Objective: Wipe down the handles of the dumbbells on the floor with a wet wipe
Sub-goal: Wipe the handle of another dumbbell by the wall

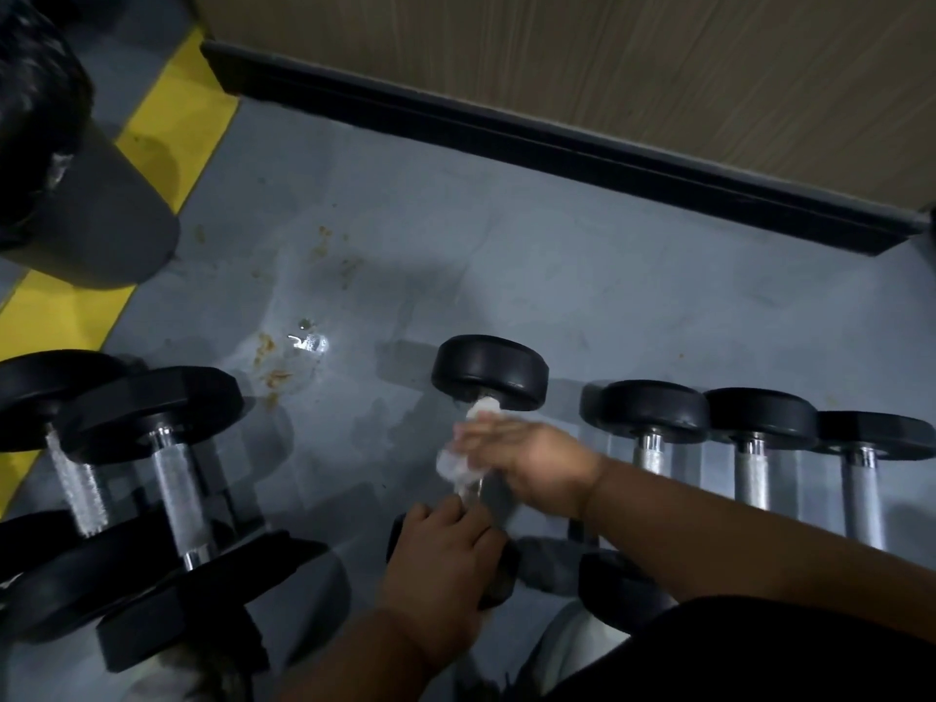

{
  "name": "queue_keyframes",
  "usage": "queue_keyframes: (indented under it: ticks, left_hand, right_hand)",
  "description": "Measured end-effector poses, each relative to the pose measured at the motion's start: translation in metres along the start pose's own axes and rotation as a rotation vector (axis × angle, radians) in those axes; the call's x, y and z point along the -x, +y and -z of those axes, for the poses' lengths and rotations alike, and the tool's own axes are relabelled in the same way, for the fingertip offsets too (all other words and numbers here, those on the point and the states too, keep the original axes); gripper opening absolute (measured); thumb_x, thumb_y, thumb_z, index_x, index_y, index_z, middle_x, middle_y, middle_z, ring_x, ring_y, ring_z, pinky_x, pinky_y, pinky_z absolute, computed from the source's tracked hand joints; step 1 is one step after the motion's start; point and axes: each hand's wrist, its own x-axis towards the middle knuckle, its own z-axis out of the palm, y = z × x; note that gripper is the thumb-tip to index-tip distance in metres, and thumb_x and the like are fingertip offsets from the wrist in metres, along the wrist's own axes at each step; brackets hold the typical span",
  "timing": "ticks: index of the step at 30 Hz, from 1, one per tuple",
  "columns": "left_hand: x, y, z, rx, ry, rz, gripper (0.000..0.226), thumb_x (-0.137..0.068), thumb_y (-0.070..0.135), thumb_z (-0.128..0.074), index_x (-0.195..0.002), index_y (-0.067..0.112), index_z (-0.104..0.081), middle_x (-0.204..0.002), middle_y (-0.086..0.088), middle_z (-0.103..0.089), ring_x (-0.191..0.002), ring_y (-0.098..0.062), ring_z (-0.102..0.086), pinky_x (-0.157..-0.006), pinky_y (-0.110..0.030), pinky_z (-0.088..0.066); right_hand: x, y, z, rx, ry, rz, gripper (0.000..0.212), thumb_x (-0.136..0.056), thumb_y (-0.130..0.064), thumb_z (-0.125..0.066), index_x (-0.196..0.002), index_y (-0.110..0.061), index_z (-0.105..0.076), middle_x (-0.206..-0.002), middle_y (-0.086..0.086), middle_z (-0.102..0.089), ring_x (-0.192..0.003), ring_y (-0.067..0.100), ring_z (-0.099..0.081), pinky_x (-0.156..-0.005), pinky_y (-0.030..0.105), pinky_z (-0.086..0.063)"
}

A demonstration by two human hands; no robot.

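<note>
Left hand point(445, 564) nearest the lens, fingers point(468, 509) curled over near head of middle dumbbell point(489, 372), gripping where head meets handle. Right hand point(527, 461) just beyond, blurred, fingers pressed together around wipe point(458, 466), pinching it against dumbbell handle. Wipe white, crumpled, wrapped on handle; one end poking out at far head, other bunched left of right hand. Handle itself mostly hidden under wipe and hands. Far head of dumbbell black, round, on grey floor point(557, 276). Dumbbell lying lengthwise away from camera.

Right of dumbbell: three more dumbbells point(653, 412) in a row, side by side, black heads, bare metal handles, near heads partly hidden behind right forearm and dark sleeve point(759, 651). Left of dumbbell, well apart: two bigger dumbbells point(157, 412), knurled shiny handles, black heads, close together, tilted slightly.

Beyond dumbbell, on floor: small wet glint point(309, 342) and brownish stains point(273, 372), between dumbbell and big pair. Farther left: yellow stripe point(172, 124) on floor, dark grey rounded object point(96, 220) sitting partly on it, cannot tell what. Far beyond dumbbell: black baseboard point(557, 144) under wood-grain panel point(608, 58). Light shoe point(572, 646) near right of left hand, partly hidden.
</note>
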Motion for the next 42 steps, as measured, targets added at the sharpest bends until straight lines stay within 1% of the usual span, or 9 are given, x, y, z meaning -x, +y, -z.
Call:
queue_keyframes:
  ticks: [3,11,16,19,22,27,33,39,42]
  left_hand:
    - [0.004,-0.009,0.004,0.038,-0.017,0.017,0.043,-0.055,0.05,-0.067,-0.094,0.032,-0.065,-0.096,0.009,-0.058,-0.082,-0.021,-0.053,-0.061,-0.035,-0.041]
    - [0.004,-0.01,0.009,0.034,0.018,0.004,0.044,-0.059,0.047,-0.054,-0.099,0.03,-0.065,-0.102,0.007,-0.06,-0.087,-0.024,-0.054,-0.06,-0.037,-0.043]
    - [0.006,-0.012,0.008,0.049,0.027,0.0,0.042,-0.056,0.048,-0.062,-0.095,0.032,-0.064,-0.099,0.01,-0.057,-0.09,-0.021,-0.051,-0.061,-0.034,-0.041]
    - [0.005,-0.016,0.006,0.077,0.039,0.002,0.049,-0.055,0.047,-0.065,-0.101,0.031,-0.065,-0.108,0.008,-0.058,-0.1,-0.025,-0.055,-0.064,-0.035,-0.043]
    - [0.007,-0.02,0.006,0.062,0.016,0.004,0.048,-0.054,0.049,-0.067,-0.099,0.032,-0.065,-0.103,0.007,-0.059,-0.092,-0.025,-0.055,-0.064,-0.034,-0.042]
    - [0.012,-0.034,0.006,0.096,-0.004,0.014,0.049,-0.06,0.058,-0.067,-0.102,0.033,-0.063,-0.101,0.01,-0.055,-0.086,-0.021,-0.05,-0.068,-0.036,-0.043]
    - [0.014,-0.047,0.013,0.174,0.041,-0.048,0.054,-0.062,0.059,-0.07,-0.108,0.032,-0.065,-0.112,0.006,-0.06,-0.1,-0.021,-0.056,-0.082,-0.035,-0.045]
    - [0.018,-0.051,0.013,0.138,-0.004,-0.014,0.056,-0.063,0.066,-0.068,-0.109,0.035,-0.061,-0.105,0.01,-0.054,-0.088,-0.018,-0.047,-0.073,-0.037,-0.046]
    - [0.019,-0.052,0.013,0.177,-0.002,-0.018,0.058,-0.064,0.066,-0.069,-0.113,0.036,-0.061,-0.119,0.008,-0.056,-0.098,-0.019,-0.05,-0.08,-0.035,-0.045]
  right_hand:
    - [-0.007,0.0,-0.007,-0.026,0.101,-0.154,0.045,-0.085,0.006,-0.058,-0.125,-0.013,-0.065,-0.139,0.007,-0.059,-0.135,0.02,-0.048,-0.11,0.046,-0.04]
    - [0.005,-0.018,-0.012,-0.048,0.001,0.042,0.022,-0.1,-0.015,-0.054,-0.109,-0.004,-0.071,-0.133,0.006,-0.063,-0.136,0.018,-0.048,-0.117,0.042,-0.032]
    - [0.0,-0.024,-0.021,-0.087,0.129,-0.176,0.027,-0.096,-0.011,-0.049,-0.112,-0.003,-0.069,-0.138,0.008,-0.059,-0.14,0.02,-0.04,-0.119,0.042,-0.029]
    - [0.011,-0.04,-0.021,-0.114,0.03,-0.044,0.032,-0.101,-0.016,-0.052,-0.13,-0.005,-0.062,-0.14,0.009,-0.057,-0.14,0.015,-0.041,-0.119,0.039,-0.029]
    - [-0.001,-0.019,-0.005,-0.068,-0.069,0.056,0.025,-0.096,-0.007,-0.059,-0.12,-0.005,-0.068,-0.136,0.008,-0.061,-0.137,0.017,-0.046,-0.113,0.045,-0.038]
    - [-0.021,-0.011,-0.008,-0.01,0.079,-0.161,0.029,-0.095,-0.003,-0.049,-0.115,-0.005,-0.07,-0.138,0.006,-0.059,-0.137,0.019,-0.046,-0.113,0.046,-0.038]
    - [-0.009,-0.028,-0.013,-0.096,-0.036,0.077,0.027,-0.095,-0.008,-0.063,-0.122,-0.006,-0.067,-0.136,0.007,-0.061,-0.135,0.015,-0.048,-0.113,0.042,-0.038]
    - [-0.026,-0.014,-0.014,-0.057,0.183,-0.222,0.027,-0.091,0.002,-0.058,-0.113,-0.008,-0.07,-0.139,0.004,-0.059,-0.133,0.01,-0.049,-0.111,0.039,-0.041]
    - [-0.011,-0.038,-0.021,-0.021,0.027,0.042,0.03,-0.096,-0.01,-0.059,-0.124,-0.005,-0.066,-0.139,0.008,-0.058,-0.136,0.012,-0.046,-0.117,0.038,-0.032]
